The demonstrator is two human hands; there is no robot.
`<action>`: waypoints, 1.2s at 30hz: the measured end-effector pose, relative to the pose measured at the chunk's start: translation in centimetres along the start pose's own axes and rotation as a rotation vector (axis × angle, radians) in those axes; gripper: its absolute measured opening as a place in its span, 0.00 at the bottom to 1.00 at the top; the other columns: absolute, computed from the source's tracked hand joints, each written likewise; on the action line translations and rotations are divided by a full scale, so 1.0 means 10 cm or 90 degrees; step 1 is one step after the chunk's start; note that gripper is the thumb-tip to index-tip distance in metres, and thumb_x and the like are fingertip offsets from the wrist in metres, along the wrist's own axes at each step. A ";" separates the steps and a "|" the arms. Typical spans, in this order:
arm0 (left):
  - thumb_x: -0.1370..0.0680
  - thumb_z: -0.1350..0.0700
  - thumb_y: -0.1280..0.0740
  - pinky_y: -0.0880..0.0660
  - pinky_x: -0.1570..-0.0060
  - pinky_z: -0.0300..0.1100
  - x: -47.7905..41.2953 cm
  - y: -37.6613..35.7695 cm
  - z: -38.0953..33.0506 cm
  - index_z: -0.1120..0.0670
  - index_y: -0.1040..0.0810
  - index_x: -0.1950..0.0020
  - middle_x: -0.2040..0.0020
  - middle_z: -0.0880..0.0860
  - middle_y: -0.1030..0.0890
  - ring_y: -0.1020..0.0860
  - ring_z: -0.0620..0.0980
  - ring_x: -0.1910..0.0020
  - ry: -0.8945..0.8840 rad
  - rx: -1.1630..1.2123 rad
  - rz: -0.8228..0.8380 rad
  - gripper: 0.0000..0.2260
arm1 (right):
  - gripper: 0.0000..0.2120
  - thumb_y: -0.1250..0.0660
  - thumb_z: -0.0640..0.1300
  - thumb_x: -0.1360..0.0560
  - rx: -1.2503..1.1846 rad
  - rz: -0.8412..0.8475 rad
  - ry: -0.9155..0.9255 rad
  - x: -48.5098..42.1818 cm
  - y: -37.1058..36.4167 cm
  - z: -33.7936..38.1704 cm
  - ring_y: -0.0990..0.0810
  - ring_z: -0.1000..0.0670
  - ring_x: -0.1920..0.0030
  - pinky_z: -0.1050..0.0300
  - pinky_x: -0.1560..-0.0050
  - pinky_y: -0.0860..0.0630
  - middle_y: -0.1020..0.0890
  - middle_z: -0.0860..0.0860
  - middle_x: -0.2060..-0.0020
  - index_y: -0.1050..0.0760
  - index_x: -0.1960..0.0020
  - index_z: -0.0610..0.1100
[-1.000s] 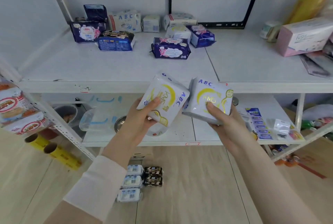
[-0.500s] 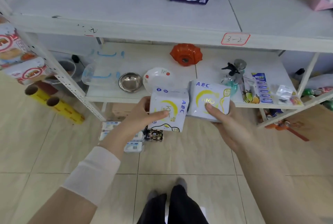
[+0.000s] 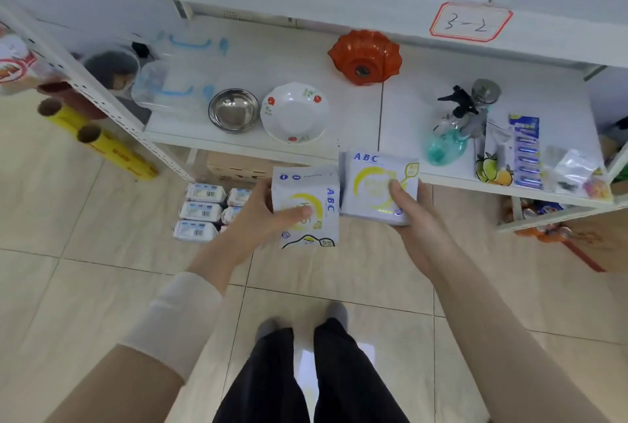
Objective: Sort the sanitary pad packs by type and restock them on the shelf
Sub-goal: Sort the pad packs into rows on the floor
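I hold two white ABC pad packs with yellow rings side by side over the floor, just in front of the lower shelf's edge [image 3: 458, 181]. My left hand [image 3: 261, 218] grips the left pack [image 3: 311, 198], thumb across its front. My right hand [image 3: 413, 218] grips the right pack [image 3: 372, 181], thumb on its face. On the floor under the shelf lie several more white pad packs [image 3: 204, 210] with barcodes up, partly hidden behind my left hand.
The lower shelf carries a steel bowl [image 3: 233, 109], a flowered white bowl [image 3: 295, 112], an orange dish [image 3: 365, 56], a clear container [image 3: 170, 89], a spray bottle [image 3: 448, 130] and small packets [image 3: 525, 150]. The upper shelf edge bears a label "3-2" [image 3: 470, 22]. Yellow rolls [image 3: 102, 140] lean at left.
My view has tipped down from the upper shelf to the lower shelf and floor. Both hands have come lower with their packs, now held level next to each other.
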State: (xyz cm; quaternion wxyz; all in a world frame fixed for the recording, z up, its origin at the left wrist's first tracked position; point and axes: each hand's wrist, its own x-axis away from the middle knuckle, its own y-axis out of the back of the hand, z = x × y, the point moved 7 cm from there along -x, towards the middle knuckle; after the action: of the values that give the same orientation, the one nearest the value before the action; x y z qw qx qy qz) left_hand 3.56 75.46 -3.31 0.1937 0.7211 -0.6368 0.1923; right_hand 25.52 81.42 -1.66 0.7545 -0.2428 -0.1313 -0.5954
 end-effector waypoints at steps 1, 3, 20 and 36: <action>0.43 0.44 0.22 0.22 0.58 0.41 -0.05 -0.06 0.05 0.54 0.30 0.36 0.45 0.53 0.19 0.19 0.48 0.50 0.006 0.003 0.003 0.39 | 0.28 0.34 0.49 0.28 0.005 0.005 -0.009 -0.06 0.06 -0.03 0.20 0.53 0.45 0.56 0.45 0.26 0.20 0.51 0.42 0.36 0.31 0.44; 0.42 0.46 0.21 0.23 0.61 0.38 -0.12 -0.17 0.12 0.55 0.29 0.37 0.46 0.53 0.18 0.18 0.48 0.51 0.018 0.014 0.007 0.37 | 0.33 0.30 0.54 0.34 0.019 0.020 -0.013 -0.13 0.16 -0.07 0.19 0.53 0.47 0.57 0.47 0.24 0.19 0.50 0.44 0.34 0.33 0.42; 0.28 0.62 0.30 0.23 0.65 0.34 -1.02 -0.66 1.85 0.48 0.28 0.51 0.60 0.43 0.16 0.18 0.42 0.59 0.126 0.160 0.006 0.12 | 0.47 0.21 0.56 0.46 0.041 -0.089 -0.099 -0.96 1.14 -1.31 0.18 0.51 0.47 0.52 0.46 0.25 0.20 0.48 0.43 0.36 0.33 0.45; 0.29 0.54 0.29 0.22 0.51 0.44 -2.95 -0.95 5.10 0.53 0.24 0.42 0.47 0.54 0.17 0.19 0.54 0.47 0.148 0.335 -0.012 0.16 | 0.37 0.26 0.42 0.37 0.123 -0.109 -0.090 -3.24 1.74 -4.21 0.23 0.52 0.53 0.52 0.50 0.26 0.26 0.47 0.49 0.41 0.34 0.52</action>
State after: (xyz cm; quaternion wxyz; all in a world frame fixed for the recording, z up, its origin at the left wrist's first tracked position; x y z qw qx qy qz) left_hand 11.20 74.73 -62.45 0.0734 0.7254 -0.5322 0.4303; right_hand 30.14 89.48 -56.82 0.7095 -0.1984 -0.2612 -0.6237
